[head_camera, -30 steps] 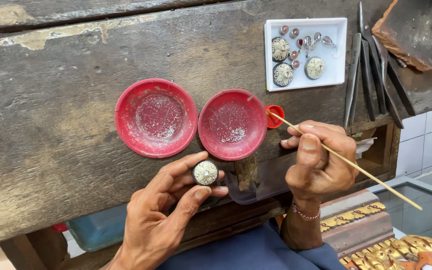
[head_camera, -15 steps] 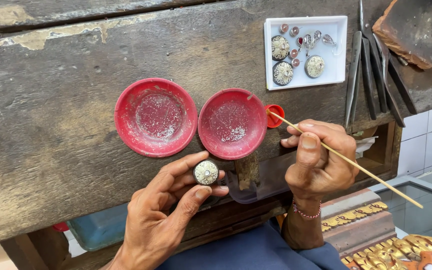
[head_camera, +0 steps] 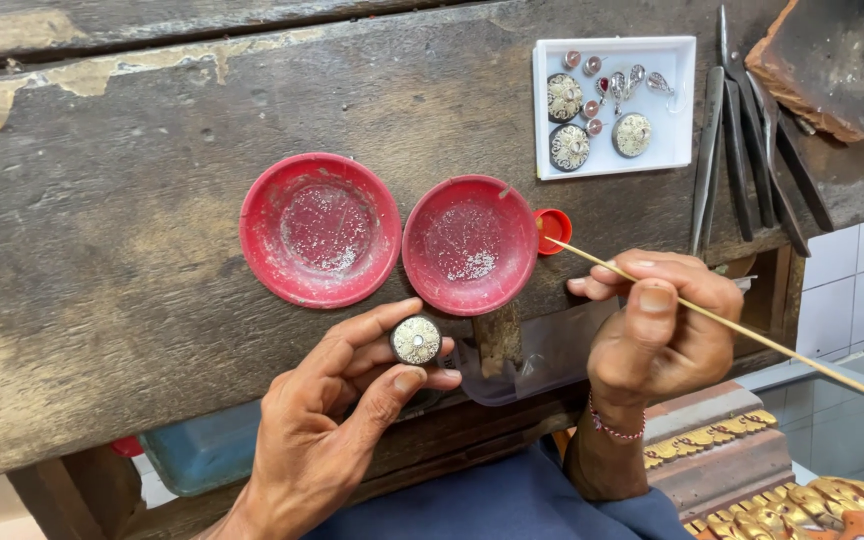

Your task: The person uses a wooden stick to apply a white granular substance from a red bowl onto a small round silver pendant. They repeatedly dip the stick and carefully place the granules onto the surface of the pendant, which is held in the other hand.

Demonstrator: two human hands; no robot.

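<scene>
Red plastic dishes sit side by side on a worn wooden workbench (head_camera: pixel 102 300): the left dish (head_camera: pixel 320 229) and the right dish (head_camera: pixel 470 244), both dusted inside with pale specks. Just right of the right dish, touching its rim, a small red cap (head_camera: pixel 553 229) is seen.

A round filigree disc (head_camera: pixel 416 340), dark at the edge with a pale gold patterned face, is pinched by the left hand (head_camera: pixel 337 430) between the thumb tip and the curled index and middle fingers, just below the gap between the two dishes. The remaining fingers of that hand are folded beneath it.

A thin wooden stick (head_camera: pixel 712 318) is gripped by the right hand (head_camera: pixel 657 335), the thumb pressed on top of it and the fingers closed together around it. Its tip is laid at the red cap, while the long end runs down and to the right, past the hand. A red beaded bracelet (head_camera: pixel 612 428) is worn at that wrist.

At the upper right, a white square tray (head_camera: pixel 677 100) holds three more round filigree discs and several small stone-set pieces. Dark metal tweezers and tools (head_camera: pixel 747 160) are laid just beside the tray, and a rough brick-coloured block (head_camera: pixel 832 60) lies at the corner.
</scene>
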